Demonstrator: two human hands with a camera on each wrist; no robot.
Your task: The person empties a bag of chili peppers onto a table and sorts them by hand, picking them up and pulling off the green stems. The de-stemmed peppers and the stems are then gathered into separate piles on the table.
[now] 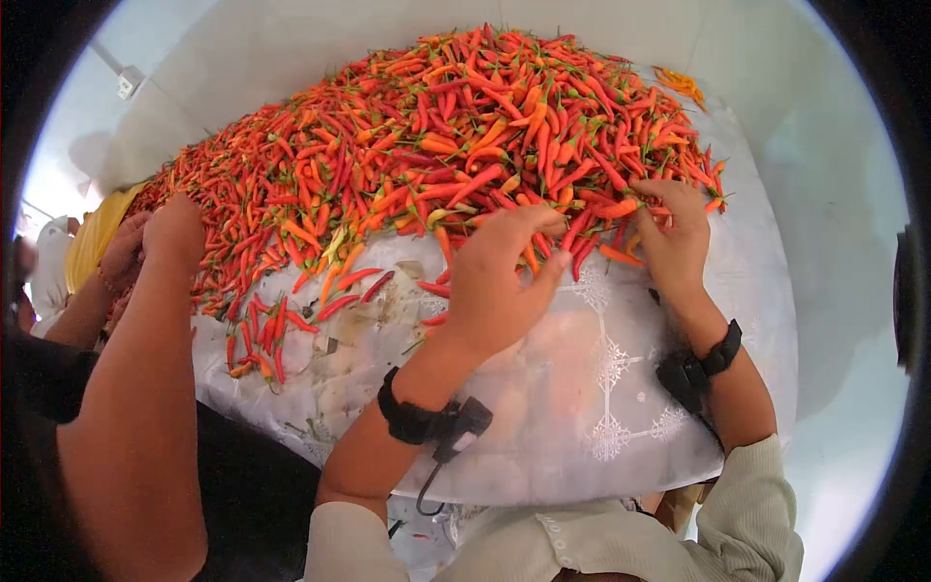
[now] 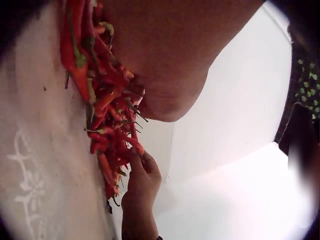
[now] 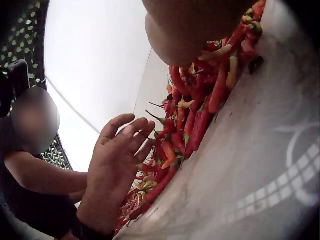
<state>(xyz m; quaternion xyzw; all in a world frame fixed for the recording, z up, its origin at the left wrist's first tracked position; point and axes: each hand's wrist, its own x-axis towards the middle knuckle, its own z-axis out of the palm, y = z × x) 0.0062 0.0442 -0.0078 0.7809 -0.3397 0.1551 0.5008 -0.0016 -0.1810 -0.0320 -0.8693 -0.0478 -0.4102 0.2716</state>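
A big heap of red and orange chili peppers point(image 1: 465, 126), many with green stems, covers the back of the table. My left hand point(image 1: 499, 276) reaches to the heap's front edge. Its fingers look loosely bent in the right wrist view, where the left hand point(image 3: 112, 162) shows nothing in its grasp. Farther right, my right hand point(image 1: 674, 238) pinches an orange-red chili pepper point(image 1: 618, 209) between thumb and fingers. The left wrist view also shows that right hand point(image 2: 142, 182) at the heap, with a red chili at its fingertips.
Several loose chilies point(image 1: 267, 335) lie at the front left on the shiny patterned table cover point(image 1: 543, 417). Another person's arm point(image 1: 145, 378) reaches in from the left, with hands at the heap. Orange pieces point(image 1: 681, 85) lie at the back right, near the pale wall point(image 1: 824, 194).
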